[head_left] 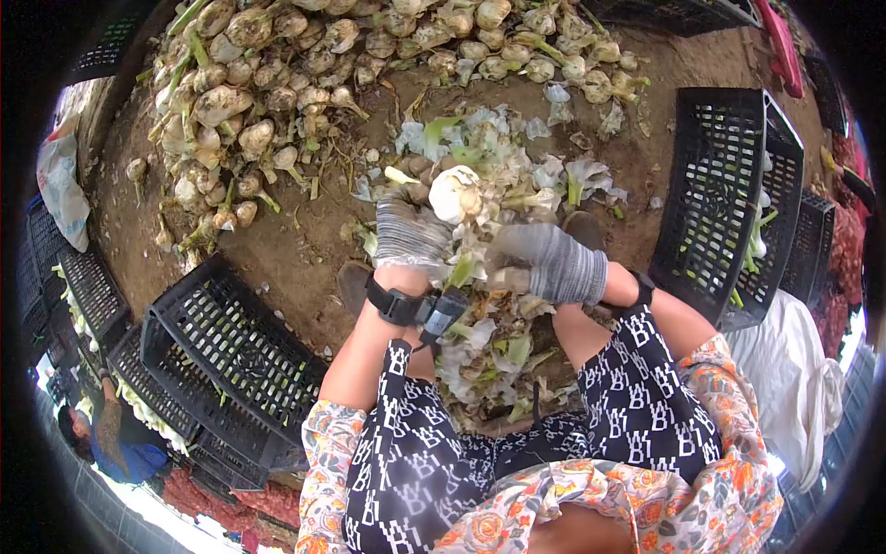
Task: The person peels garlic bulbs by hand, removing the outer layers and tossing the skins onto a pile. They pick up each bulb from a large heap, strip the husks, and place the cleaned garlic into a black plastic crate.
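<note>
My left hand, in a grey striped knit glove, is closed around a garlic bulb. The bulb is whitish with a brown patch, and a short pale stem sticks out on the hand's other side. Just to the right is my right hand, gloved the same way and apart from the bulb. Motion smears its fingers, so what they hold, if anything, cannot be made out. Under and between both hands lie loose garlic skins and leaf scraps on the ground.
A big heap of unpeeled garlic spreads across the ground ahead. One black plastic crate stands at my left, another at my right with green stems inside. A white sack lies at right. Another person is at far left.
</note>
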A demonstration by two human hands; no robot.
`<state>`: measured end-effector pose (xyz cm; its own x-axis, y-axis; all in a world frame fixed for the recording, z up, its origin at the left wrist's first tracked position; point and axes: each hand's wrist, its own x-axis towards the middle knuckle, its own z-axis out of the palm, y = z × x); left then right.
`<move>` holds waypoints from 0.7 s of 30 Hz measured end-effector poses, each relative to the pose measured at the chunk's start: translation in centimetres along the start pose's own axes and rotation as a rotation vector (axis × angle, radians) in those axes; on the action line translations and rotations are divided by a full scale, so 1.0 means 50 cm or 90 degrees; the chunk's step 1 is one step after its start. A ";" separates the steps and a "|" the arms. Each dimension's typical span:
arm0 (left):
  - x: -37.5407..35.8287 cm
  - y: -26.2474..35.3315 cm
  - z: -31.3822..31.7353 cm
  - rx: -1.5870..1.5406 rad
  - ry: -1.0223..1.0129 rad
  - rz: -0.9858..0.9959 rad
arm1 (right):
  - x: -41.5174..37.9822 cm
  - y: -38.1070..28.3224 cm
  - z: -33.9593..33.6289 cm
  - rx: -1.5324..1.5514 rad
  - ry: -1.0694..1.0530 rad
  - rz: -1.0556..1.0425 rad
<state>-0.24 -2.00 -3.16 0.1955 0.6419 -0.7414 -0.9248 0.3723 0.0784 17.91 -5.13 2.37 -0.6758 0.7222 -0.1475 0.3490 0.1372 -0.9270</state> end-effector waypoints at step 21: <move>-0.026 0.000 -0.003 -0.065 0.089 -0.058 | 0.002 0.100 -0.045 0.179 0.346 0.299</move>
<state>-0.53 -2.94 -2.31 0.2392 0.5074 -0.8278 -0.9353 0.3495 -0.0560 21.05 -2.85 -1.50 -0.0577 0.9034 -0.4248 0.2936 -0.3914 -0.8722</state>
